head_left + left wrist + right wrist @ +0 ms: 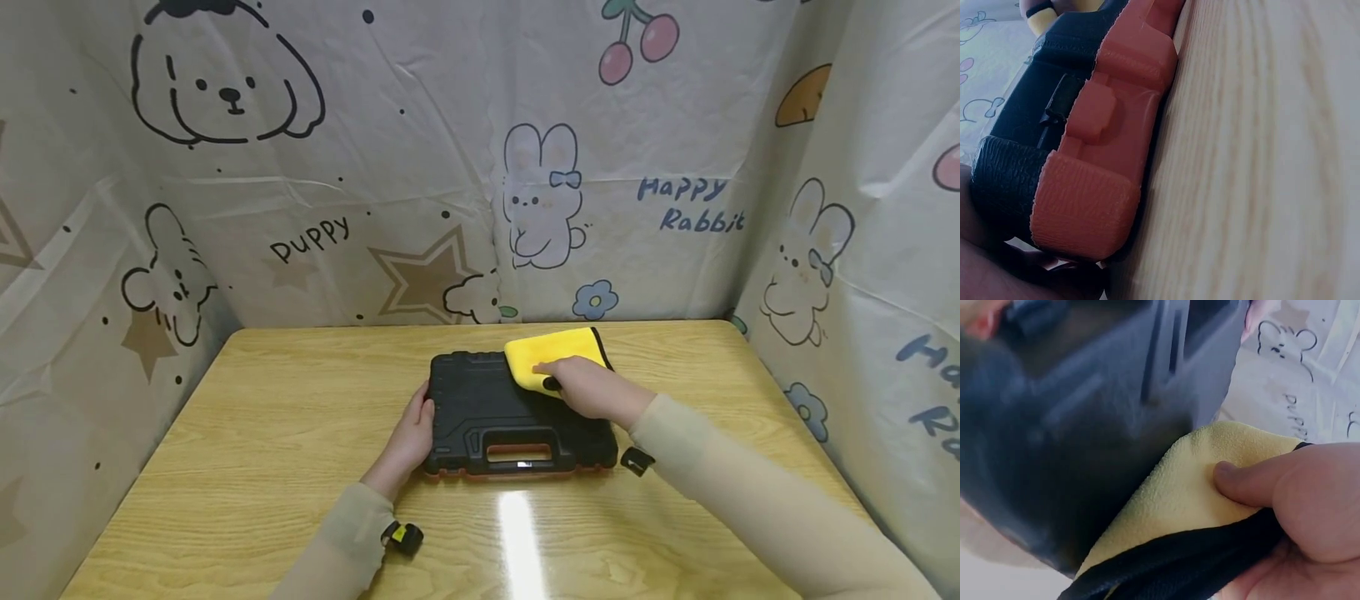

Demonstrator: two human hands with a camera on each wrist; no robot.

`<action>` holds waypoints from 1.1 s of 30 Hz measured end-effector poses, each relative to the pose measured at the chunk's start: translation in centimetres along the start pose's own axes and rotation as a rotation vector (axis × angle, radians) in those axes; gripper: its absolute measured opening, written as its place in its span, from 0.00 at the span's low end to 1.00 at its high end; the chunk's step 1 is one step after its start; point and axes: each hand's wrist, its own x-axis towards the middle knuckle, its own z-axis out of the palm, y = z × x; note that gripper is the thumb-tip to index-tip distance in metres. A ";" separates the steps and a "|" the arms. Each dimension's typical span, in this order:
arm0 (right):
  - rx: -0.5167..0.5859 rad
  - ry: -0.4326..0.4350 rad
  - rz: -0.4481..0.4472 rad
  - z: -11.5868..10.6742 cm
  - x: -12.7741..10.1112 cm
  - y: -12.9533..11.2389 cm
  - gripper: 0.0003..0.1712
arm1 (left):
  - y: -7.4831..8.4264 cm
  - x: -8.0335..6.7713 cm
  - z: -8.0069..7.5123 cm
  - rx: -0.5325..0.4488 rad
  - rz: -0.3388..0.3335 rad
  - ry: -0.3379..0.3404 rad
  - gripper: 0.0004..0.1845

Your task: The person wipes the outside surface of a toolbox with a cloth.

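Note:
A black plastic tool case (pixel 476 404) with an orange-red lower half lies flat on the table, its handle towards me. My left hand (pixel 409 435) grips the case's left side; in the left wrist view its fingers lie at the corner of the orange-red and black case (pixel 1085 200). With my right hand (pixel 588 387) I hold a folded yellow cloth (pixel 551 350) with black edging against the far right part of the lid. The right wrist view shows the thumb (pixel 1247 481) on top of the cloth (pixel 1179 494); the other fingers are mostly hidden.
The wooden table (pixel 300 417) runs back to a wall hung with a printed white sheet (pixel 420 100), which also covers both sides. A strip of light reflects off the table in front of the case. Small dark devices (pixel 405 537) sit on both wrists.

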 end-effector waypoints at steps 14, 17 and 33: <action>-0.065 0.016 0.071 -0.7 2.2 2.3 0.24 | 0.0 0.1 -0.1 -0.010 0.048 -0.009 0.29; -0.057 0.009 0.071 -0.6 2.3 2.5 0.24 | -0.1 0.2 -0.1 -0.010 0.038 -0.008 0.30; 0.022 0.013 0.028 0.3 -0.6 2.0 0.26 | 0.2 0.1 0.1 -0.001 0.030 0.009 0.29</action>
